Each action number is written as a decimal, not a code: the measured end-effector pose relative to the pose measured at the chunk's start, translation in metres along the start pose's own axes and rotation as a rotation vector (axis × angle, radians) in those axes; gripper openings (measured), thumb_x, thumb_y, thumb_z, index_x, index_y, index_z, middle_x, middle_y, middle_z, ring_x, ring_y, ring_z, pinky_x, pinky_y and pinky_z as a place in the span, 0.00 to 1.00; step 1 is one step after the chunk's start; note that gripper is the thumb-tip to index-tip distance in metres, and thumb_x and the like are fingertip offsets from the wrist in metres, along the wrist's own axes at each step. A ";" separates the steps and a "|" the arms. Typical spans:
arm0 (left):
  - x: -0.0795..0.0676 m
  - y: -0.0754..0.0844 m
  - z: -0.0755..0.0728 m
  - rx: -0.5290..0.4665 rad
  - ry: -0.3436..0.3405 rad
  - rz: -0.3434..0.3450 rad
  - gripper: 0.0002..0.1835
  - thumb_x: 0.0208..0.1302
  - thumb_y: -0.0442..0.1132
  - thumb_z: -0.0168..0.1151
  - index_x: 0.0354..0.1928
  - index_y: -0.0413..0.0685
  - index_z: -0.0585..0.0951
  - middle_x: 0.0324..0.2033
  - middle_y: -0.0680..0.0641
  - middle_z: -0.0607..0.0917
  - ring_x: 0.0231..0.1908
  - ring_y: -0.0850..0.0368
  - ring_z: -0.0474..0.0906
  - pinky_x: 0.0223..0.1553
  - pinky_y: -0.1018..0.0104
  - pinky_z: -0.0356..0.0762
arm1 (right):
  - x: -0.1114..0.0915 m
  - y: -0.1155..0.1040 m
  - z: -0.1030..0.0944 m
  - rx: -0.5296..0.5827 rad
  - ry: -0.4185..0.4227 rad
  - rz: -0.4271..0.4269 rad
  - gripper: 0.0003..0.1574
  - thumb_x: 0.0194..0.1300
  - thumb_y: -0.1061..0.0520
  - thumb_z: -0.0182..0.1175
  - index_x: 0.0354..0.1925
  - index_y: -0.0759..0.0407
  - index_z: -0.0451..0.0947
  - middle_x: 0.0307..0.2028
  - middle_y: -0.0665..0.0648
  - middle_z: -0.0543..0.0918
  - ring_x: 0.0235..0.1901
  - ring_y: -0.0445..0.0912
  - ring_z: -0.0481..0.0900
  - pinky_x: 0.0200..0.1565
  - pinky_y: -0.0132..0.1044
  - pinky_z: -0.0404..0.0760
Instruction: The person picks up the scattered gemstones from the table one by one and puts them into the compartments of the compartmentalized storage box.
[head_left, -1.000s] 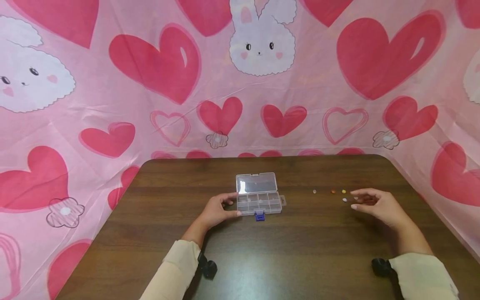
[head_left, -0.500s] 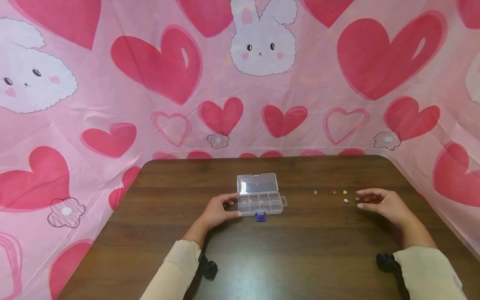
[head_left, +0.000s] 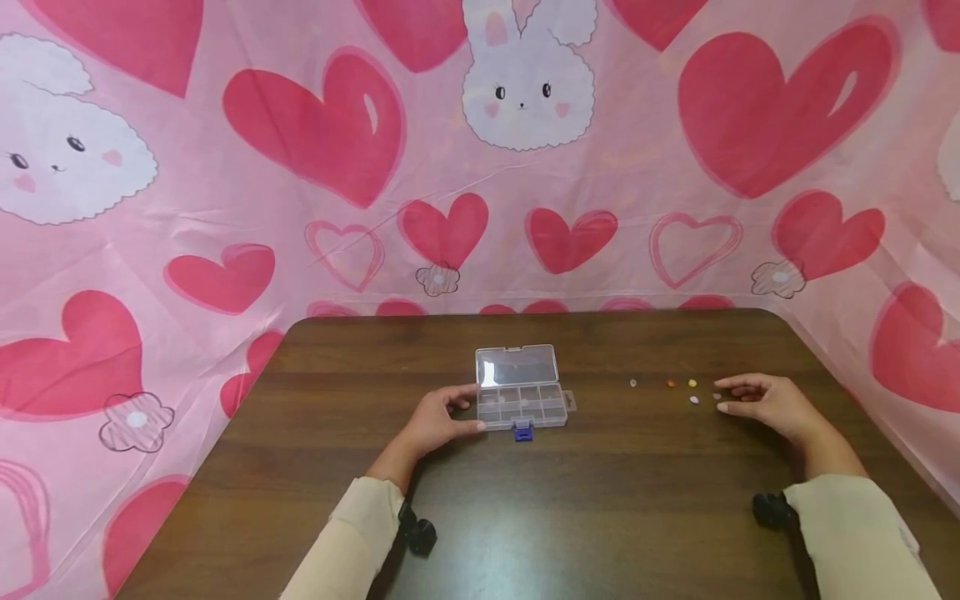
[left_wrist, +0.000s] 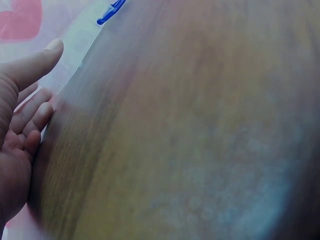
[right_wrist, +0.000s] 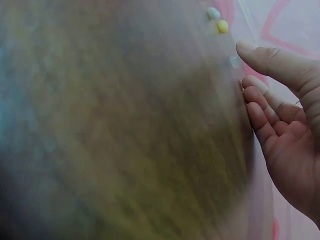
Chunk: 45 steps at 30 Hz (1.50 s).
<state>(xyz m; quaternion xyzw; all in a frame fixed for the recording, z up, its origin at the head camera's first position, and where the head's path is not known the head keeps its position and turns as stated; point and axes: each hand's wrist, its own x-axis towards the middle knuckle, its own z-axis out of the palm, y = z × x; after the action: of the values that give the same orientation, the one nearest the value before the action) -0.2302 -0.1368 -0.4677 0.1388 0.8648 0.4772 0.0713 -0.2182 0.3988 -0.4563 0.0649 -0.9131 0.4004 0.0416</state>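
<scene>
A clear plastic compartment box (head_left: 522, 408) stands on the table with its lid raised at the back and a blue latch (head_left: 522, 432) at the front. My left hand (head_left: 435, 425) holds the box's left end, thumb at the front corner and fingers behind. At the right, my right hand (head_left: 772, 410) hovers low with thumb and forefinger parted around a small pale translucent stone (head_left: 717, 396), which lies between and just beyond the fingertips. A white stone (head_left: 694, 400) and a yellow stone (head_left: 692, 383) lie just left of that hand.
Farther left lie an orange stone (head_left: 671, 383) and a clear greyish one (head_left: 633, 383). The brown wooden table (head_left: 570, 517) ends at a pink cloth (head_left: 510, 183) printed with hearts and rabbits. A hanging tab (head_left: 571, 401) juts from the box's right end.
My right hand has shifted slightly right, and its thumb and forefinger now frame the pale stone. My left hand stays on the box.
</scene>
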 end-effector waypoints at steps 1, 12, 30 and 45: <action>0.000 0.000 0.000 -0.002 -0.001 -0.001 0.34 0.49 0.47 0.78 0.60 0.54 0.80 0.51 0.52 0.82 0.49 0.53 0.76 0.54 0.52 0.72 | 0.001 0.001 0.000 -0.011 0.001 0.000 0.26 0.54 0.56 0.74 0.47 0.71 0.81 0.39 0.55 0.84 0.35 0.31 0.75 0.35 0.23 0.74; 0.000 -0.001 0.000 0.004 0.000 0.013 0.34 0.49 0.47 0.78 0.60 0.52 0.80 0.50 0.51 0.82 0.48 0.54 0.76 0.53 0.53 0.72 | 0.006 0.002 0.003 -0.130 0.018 -0.096 0.15 0.53 0.59 0.74 0.39 0.67 0.86 0.37 0.61 0.82 0.33 0.30 0.72 0.33 0.25 0.71; -0.001 0.003 0.002 0.007 0.042 0.020 0.33 0.47 0.43 0.80 0.58 0.50 0.81 0.48 0.51 0.83 0.47 0.54 0.77 0.51 0.54 0.72 | 0.006 0.000 0.007 -0.179 0.046 -0.176 0.04 0.54 0.66 0.71 0.31 0.64 0.86 0.34 0.58 0.80 0.32 0.29 0.69 0.30 0.26 0.70; -0.002 0.003 0.001 0.009 0.033 0.018 0.33 0.47 0.44 0.80 0.59 0.51 0.80 0.50 0.51 0.83 0.48 0.54 0.77 0.52 0.54 0.71 | 0.005 -0.003 0.007 -0.159 0.023 -0.150 0.07 0.56 0.63 0.71 0.35 0.65 0.87 0.35 0.58 0.80 0.33 0.28 0.69 0.34 0.24 0.70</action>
<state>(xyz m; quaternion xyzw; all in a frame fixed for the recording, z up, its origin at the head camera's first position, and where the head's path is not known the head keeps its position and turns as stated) -0.2278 -0.1347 -0.4654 0.1390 0.8667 0.4763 0.0520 -0.2225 0.3919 -0.4583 0.1252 -0.9339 0.3233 0.0869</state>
